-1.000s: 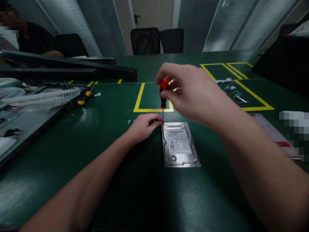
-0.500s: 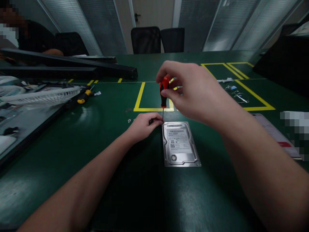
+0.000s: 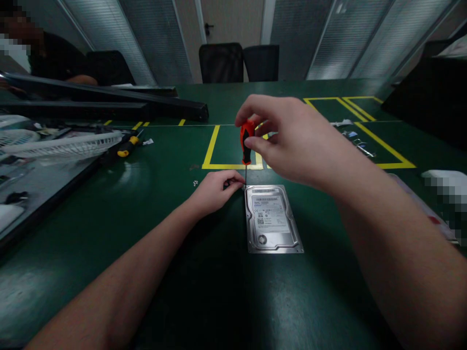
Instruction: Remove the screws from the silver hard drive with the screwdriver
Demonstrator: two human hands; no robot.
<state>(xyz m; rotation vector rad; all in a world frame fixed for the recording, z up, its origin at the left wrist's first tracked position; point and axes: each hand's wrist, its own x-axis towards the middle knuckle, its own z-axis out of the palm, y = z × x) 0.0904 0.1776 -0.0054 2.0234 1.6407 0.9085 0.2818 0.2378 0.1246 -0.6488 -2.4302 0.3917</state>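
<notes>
A silver hard drive (image 3: 272, 219) lies flat on the green table (image 3: 153, 228), label up. My right hand (image 3: 292, 138) pinches the red-and-black handle of a small screwdriver (image 3: 247, 142), held upright with its thin shaft reaching down to the drive's far left corner. My left hand (image 3: 215, 191) rests on the table just left of that corner, fingertips closed together beside the screwdriver tip; what they pinch is too small to make out.
A few tiny screws (image 3: 195, 183) lie left of my left hand. A yellow-handled tool (image 3: 127, 147) and a white fan grille (image 3: 62, 145) sit far left. Yellow tape boxes (image 3: 215, 146) mark the table. Long black bars (image 3: 109, 104) lie at back left, another person behind them.
Both hands stay at the drive's far left corner. The fingers on the screwdriver handle have shifted slightly; the view moved a little.
</notes>
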